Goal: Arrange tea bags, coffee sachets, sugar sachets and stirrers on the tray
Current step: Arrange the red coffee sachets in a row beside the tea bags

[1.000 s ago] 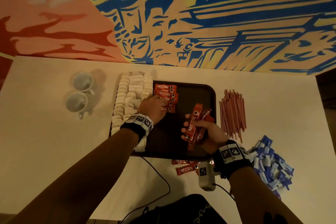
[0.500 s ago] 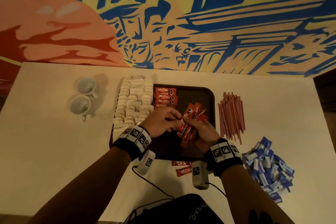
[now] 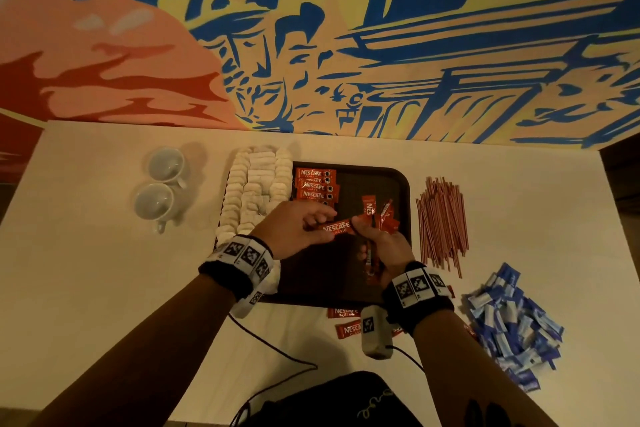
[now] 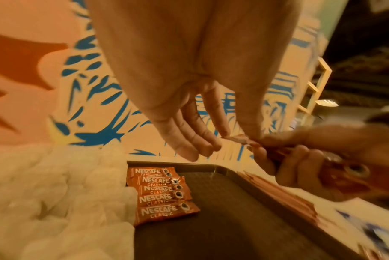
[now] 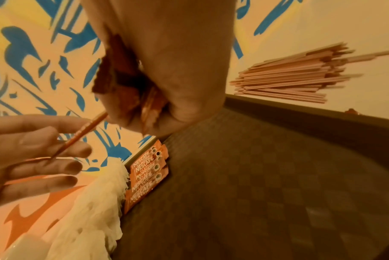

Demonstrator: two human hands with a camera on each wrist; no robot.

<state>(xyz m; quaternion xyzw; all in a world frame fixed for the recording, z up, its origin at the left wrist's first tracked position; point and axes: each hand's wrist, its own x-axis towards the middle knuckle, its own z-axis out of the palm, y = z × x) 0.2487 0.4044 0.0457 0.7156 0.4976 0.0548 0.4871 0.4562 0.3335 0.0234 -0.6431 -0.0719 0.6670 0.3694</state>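
Head view, left to right: two cups (image 3: 160, 184) at our left, tea bags (image 3: 252, 187) along the tray (image 3: 394, 180)'s left side, a coffee row (image 3: 315, 185) beside them. Mid-frame, our left hand (image 3: 294, 229) pinches one coffee sachet (image 3: 337, 228); our right hand (image 3: 384, 248) clutches a bunch of sachets (image 3: 375, 215). Stirrers (image 3: 441, 222) and sugar sachets (image 3: 512, 326) lie right.

bare tray (image 3: 377, 184) right half, stirrers (image 3: 441, 222) flanking
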